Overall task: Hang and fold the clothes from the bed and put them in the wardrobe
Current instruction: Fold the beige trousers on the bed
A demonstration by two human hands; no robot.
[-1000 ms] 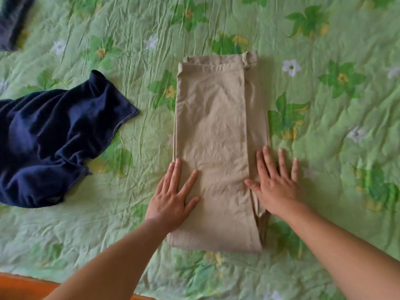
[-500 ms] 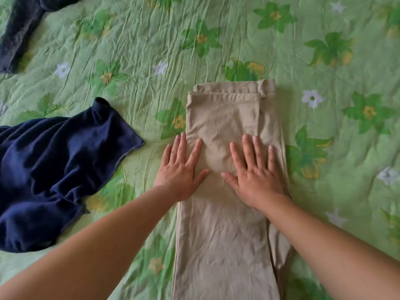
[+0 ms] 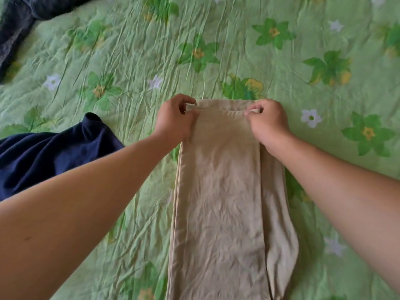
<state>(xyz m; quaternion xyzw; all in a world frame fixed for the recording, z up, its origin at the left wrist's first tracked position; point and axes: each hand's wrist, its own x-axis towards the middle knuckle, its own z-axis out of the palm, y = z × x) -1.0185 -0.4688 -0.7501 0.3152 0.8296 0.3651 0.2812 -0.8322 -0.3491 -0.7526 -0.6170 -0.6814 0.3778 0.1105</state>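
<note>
Our left grip and right grip, flat on the beige trousers before, now pinch their far edge to fold.

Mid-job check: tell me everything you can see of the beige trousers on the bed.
The beige cloth trousers lie flat and lengthwise on the green flowered bedspread, folded into a long narrow strip. They are lightly creased, and a lower layer shows along the right side. The near end runs out of frame. At the far end the left hand and the right hand each pinch a corner of the top layer's edge.
</note>
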